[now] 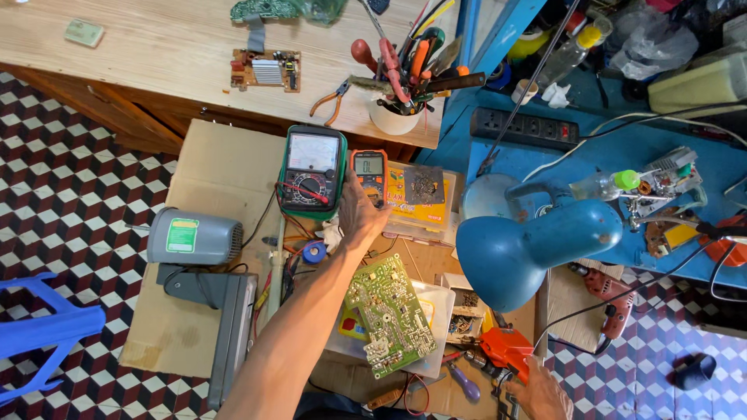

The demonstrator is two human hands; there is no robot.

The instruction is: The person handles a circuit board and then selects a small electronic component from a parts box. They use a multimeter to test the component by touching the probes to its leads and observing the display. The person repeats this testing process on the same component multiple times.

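A flat yellow-and-orange printed package (420, 204) lies just right of the small orange digital multimeter (369, 176), with a dark square patch on its top. A green rectangular label sits on the side of the grey cylindrical motor (194, 237) at the left, and a small pale green packet (84, 33) rests near the far corner of the light wooden tabletop (156, 47).

The left hand (359, 218) reaches forward with its fingers loosely spread, resting against the right edge of the large green-cased analogue multimeter (313, 171) and the lower end of the orange one; whether it actually grips either I cannot tell. The right hand (542, 397), low at the frame edge, touches an orange-bodied tool (506, 348); how far it is closed is hidden.

Both meters stand on a sheet of brown cardboard (210, 171) spread over a floor of red, white and black cube-pattern tiles (62, 187). A blue-painted bench (622, 148) runs along the right, carrying a black power strip (525, 127).

I count two multimeters and two bare circuit boards: a green one (389, 313) just beside the forearm and a brown one (265, 71) on the tabletop. There is one blue desk lamp (537, 241), one white cup of hand tools (395, 117) and one blue plastic stool (43, 334).
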